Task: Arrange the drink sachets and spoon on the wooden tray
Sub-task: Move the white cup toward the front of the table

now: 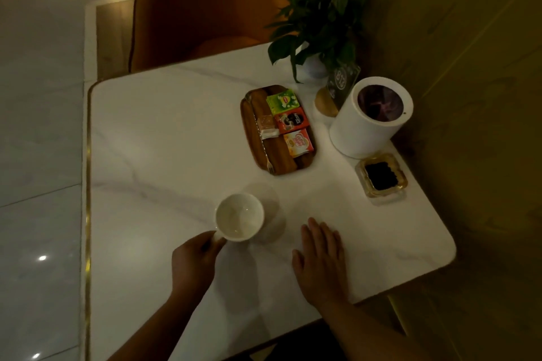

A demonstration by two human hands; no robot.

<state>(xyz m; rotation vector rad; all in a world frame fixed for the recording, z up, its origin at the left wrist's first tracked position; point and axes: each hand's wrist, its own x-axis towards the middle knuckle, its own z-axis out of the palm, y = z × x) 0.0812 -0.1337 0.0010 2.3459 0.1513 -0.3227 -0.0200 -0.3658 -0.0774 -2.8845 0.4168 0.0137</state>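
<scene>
The wooden tray lies on the white marble table, right of centre. Along its right side sit a green sachet, a red sachet and a yellow sachet in a row. Two small sachets lie to their left, beside a slim metal utensil that runs along the tray. My left hand grips the handle of an empty white cup near the front. My right hand rests flat on the table, fingers straight.
A white cylindrical container stands right of the tray, with a glass ashtray in front of it. A potted plant and a small table sign stand at the back right. An orange chair faces the far edge.
</scene>
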